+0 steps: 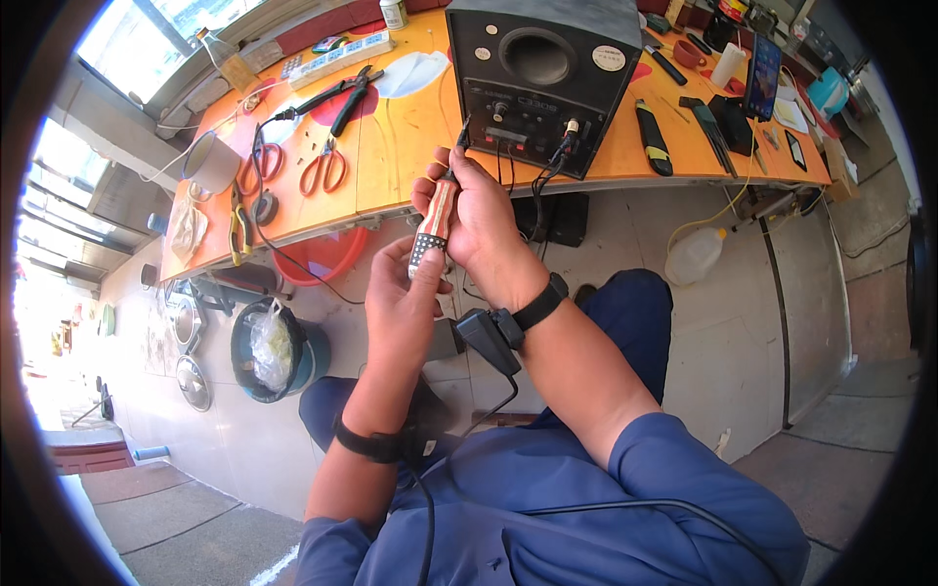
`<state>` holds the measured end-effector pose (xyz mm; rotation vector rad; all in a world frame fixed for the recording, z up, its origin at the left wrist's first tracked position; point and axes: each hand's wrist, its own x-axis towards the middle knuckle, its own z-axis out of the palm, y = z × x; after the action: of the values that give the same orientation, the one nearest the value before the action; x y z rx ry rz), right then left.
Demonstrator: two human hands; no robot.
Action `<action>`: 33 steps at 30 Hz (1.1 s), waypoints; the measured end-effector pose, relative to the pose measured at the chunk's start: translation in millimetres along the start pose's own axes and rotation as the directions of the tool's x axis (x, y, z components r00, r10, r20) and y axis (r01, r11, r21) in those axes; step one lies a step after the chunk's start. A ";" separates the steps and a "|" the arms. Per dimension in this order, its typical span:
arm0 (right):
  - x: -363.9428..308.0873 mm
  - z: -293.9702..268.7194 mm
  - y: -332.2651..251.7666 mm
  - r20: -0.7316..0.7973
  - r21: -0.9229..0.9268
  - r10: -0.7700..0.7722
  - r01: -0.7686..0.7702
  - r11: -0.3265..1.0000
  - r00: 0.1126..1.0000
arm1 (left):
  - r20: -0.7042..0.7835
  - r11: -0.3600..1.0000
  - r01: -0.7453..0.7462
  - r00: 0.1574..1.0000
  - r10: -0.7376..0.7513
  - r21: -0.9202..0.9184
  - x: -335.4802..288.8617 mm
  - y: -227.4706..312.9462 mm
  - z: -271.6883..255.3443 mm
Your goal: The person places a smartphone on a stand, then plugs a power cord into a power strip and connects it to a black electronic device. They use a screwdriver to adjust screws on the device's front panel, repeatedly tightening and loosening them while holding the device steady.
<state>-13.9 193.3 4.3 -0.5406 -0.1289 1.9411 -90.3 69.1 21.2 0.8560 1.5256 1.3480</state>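
Note:
Both hands are closed round a tool with a patterned handle, held tilted in front of the table edge. Red and cream stripes cover its upper part, and light stars on dark its lower part. My left hand grips the starred end with thumb and fingers. At the striped end, my right hand wraps round it; a thin dark tip shows above the fingers, its kind unclear. Just beyond stands a black speaker box with a round port, knobs and sockets. Black cables run from its panel.
On the orange table lie red-handled scissors, black-handled cutters, yellow-black pliers, a power strip and a yellow-black utility knife. A phone stands at right. A bucket and a red basin are below.

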 end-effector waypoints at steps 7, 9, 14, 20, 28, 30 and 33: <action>-2.2 -2.7 1.9 0.034 0.025 0.007 -0.008 1.000 0.999 | 0.067 0.988 0.067 0.996 -0.058 -0.141 1.2 -6.2 -9.3; -6.5 -6.6 2.5 0.034 -0.074 0.025 -0.023 0.997 0.999 | -0.005 0.984 -0.104 0.994 0.105 0.145 1.2 -9.4 -4.1; -6.1 -7.2 1.8 0.020 -0.010 0.054 -0.053 0.999 0.998 | 0.102 0.954 0.184 0.981 -0.164 -0.238 -2.0 -1.6 -9.3; -10.7 -6.8 3.6 0.118 0.091 0.089 -0.100 0.991 0.989 | 0.107 0.965 0.146 0.986 -0.125 -0.219 -0.3 -0.4 -14.4; -14.6 -25.9 9.7 0.162 -0.191 0.051 -0.019 0.981 0.985 | -0.038 0.982 -0.144 0.988 0.150 0.119 1.0 -8.6 -8.9; -17.0 -23.4 12.0 0.115 -0.177 0.016 0.004 0.984 0.993 | 0.041 0.989 0.051 0.998 -0.045 -0.142 -0.4 -3.0 -14.4; -24.4 -19.2 10.9 0.145 -0.167 0.003 0.021 0.986 0.989 | 0.160 0.909 0.216 0.973 -0.169 -0.357 -1.7 1.8 -18.1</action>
<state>-6.8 164.0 -8.8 -0.5079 -0.3900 1.9705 -106.7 61.3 23.3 0.5236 1.1699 1.3513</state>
